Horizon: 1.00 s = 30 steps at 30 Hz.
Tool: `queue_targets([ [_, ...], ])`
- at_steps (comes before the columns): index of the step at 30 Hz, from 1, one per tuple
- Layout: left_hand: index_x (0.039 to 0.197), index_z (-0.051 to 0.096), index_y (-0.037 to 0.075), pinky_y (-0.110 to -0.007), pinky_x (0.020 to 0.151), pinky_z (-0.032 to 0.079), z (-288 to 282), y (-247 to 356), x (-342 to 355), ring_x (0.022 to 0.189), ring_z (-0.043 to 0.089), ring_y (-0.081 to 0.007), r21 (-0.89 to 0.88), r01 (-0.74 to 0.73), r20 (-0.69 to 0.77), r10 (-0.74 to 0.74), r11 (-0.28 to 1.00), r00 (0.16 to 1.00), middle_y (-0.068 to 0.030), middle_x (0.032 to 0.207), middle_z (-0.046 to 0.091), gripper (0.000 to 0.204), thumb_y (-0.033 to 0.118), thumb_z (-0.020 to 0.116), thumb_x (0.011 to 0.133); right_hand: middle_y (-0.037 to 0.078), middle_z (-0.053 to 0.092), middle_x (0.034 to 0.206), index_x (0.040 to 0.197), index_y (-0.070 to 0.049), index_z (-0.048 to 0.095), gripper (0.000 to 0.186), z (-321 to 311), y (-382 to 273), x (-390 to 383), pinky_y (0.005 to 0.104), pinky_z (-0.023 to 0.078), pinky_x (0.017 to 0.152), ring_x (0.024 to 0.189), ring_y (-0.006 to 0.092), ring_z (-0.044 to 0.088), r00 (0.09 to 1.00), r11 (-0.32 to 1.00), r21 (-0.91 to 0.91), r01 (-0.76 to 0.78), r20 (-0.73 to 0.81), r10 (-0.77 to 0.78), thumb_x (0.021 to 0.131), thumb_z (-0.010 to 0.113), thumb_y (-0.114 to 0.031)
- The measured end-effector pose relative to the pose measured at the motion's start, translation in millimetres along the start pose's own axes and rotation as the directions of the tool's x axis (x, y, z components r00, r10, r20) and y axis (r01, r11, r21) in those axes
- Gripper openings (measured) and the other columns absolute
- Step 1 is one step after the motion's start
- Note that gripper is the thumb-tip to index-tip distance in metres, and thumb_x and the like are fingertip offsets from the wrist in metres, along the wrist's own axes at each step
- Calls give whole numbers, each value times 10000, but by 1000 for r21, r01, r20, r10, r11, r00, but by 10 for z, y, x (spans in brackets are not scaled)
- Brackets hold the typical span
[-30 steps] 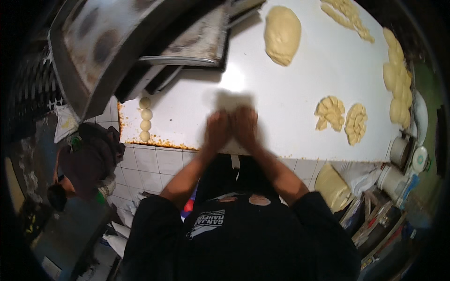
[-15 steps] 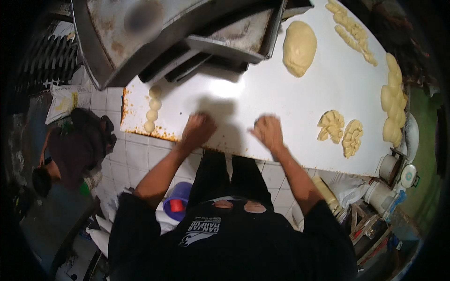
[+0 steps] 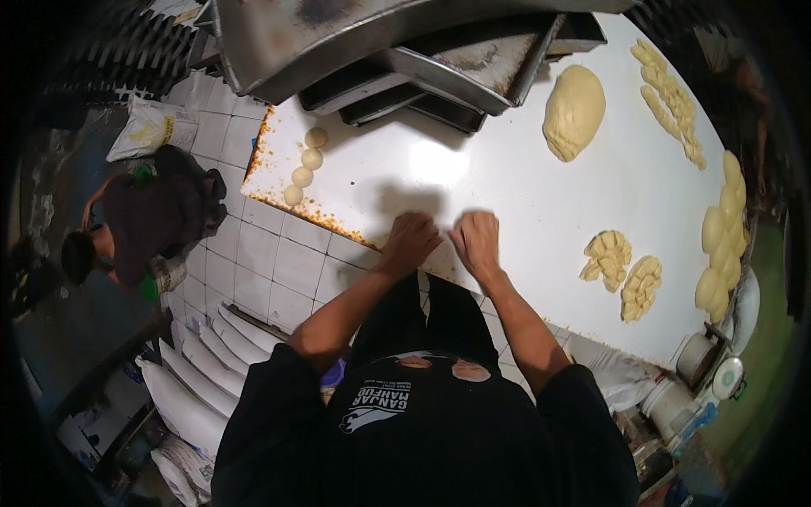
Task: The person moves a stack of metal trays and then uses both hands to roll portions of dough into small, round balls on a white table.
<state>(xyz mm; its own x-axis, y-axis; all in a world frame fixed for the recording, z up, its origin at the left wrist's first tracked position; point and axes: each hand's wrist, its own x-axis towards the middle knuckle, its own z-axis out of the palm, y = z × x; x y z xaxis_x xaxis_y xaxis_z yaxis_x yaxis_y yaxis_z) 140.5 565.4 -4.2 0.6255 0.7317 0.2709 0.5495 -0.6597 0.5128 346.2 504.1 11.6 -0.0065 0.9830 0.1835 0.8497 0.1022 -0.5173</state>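
- White tabletop [image 3: 498, 198] spreads beneath and beyond both hands, its edge stained brown to the left of the left hand; pale floor tiles [image 3: 253, 270] show below that edge.
- Left hand [image 3: 412, 240]: near the front edge, its fingers curled inward; one cannot tell whether they close on anything.
- Right hand [image 3: 476, 242]: just beside the left, a narrow gap between them, its fingers bent too; whether it grips something cannot be told either.
- Left of the left hand, four small dough balls [image 3: 302, 177] sit in a slanting row.
- Right of the right hand, two cut dough pieces [image 3: 642, 288] lie side by side.
- Beyond the right hand and to its right rests a smooth, oval dough lump [image 3: 575, 112].
- Farther out that way lie knobbly dough strips [image 3: 672, 106] and, at the tabletop's right edge, heaped oval dough pieces [image 3: 722, 237].
- Beyond the left hand, metal trays [image 3: 456, 69] overlap one another.
- Well to the left of the left hand is another person [image 3: 160, 211] in dark clothes, near a white sack [image 3: 155, 128].
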Motion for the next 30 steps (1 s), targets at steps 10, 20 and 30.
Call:
queue_targets([
  [10,998,596,87,-512,896,438,-122,106,-126,1056,568,-355,-77,51,-104,-59,996,993,-130,1067,594,243,196,775,875,145,661,1151,983,-60,686,255,-250,174,-166,494,450,978,1112,354,599,974,968,114,225,-5,-226,841,837,-209],
  [20,1195,658,62,-454,1067,445,-546,-70,-296,1253,541,-328,-27,217,-96,-219,976,971,-115,1278,604,292,179,717,934,211,650,1279,1207,-14,687,256,-674,33,-255,486,512,1038,1191,412,621,986,996,-86,-12,165,26,953,713,-41],
  [30,1242,643,26,-386,867,561,-2117,-1034,-350,1027,689,-295,-500,497,-376,-695,709,613,-160,1165,674,374,56,798,904,211,690,1241,1304,3,629,484,487,-2210,2446,409,536,983,1149,320,683,973,801,562,-206,207,105,910,816,-207],
])
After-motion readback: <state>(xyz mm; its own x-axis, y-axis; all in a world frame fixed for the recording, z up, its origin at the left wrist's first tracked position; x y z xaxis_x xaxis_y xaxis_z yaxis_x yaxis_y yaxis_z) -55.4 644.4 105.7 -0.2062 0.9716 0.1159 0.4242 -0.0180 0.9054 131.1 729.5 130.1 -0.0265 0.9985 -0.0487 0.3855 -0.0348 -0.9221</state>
